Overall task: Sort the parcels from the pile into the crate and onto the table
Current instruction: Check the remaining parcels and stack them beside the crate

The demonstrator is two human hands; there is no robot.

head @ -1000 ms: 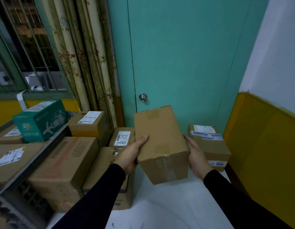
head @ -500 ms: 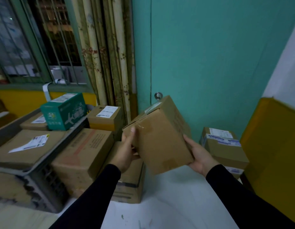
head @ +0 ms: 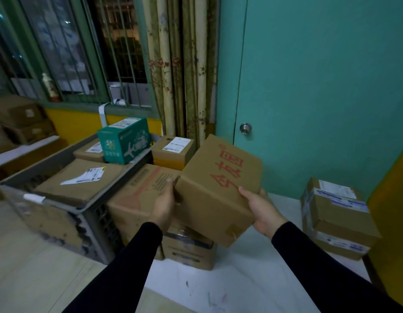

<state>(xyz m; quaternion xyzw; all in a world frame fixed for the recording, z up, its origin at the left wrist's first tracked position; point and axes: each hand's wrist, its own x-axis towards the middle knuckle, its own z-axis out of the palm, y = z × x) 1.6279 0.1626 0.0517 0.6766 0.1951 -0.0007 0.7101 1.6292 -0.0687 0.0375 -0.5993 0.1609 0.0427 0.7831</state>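
I hold a brown cardboard parcel with red characters on its top face, tilted, in the air above the floor pile. My left hand grips its left edge and my right hand holds its right lower side, thumb on top. The grey crate stands at the left, filled with a flat brown parcel bearing a white label, a green-and-white box and another labelled parcel. A pile of brown boxes sits on the floor between the crate and the held parcel.
A taped, labelled box stack stands at the right by the yellow wall. The teal door with a round knob is behind. A small labelled box sits by the curtain. More boxes lie on a ledge at far left.
The parcel has been turned further, so its face with red characters is up. My view has swung left, bringing the crate and window more into sight. Both hands kept their hold.
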